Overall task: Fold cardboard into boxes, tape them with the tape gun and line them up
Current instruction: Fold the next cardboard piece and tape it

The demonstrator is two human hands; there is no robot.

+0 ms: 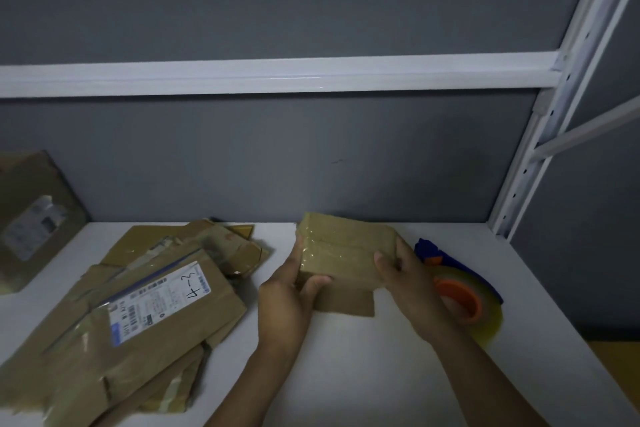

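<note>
I hold a small brown cardboard box [344,253] just above the white shelf surface [363,357], near the back wall. Shiny tape runs across its top face, and a loose flap hangs down at its near side. My left hand [289,291] grips the box's left end with the thumb curled over the near edge. My right hand [403,270] grips the right end, thumb on top. A tape gun [460,288] with a blue body, an orange hub and a clear tape roll lies on the shelf just right of my right hand, partly hidden by it.
A messy pile of flattened cardboard [138,315] with a shipping label covers the shelf's left half. A taped box [33,218] stands at the far left edge. A white shelf beam [277,74] crosses overhead and a white upright [540,149] rises at the right.
</note>
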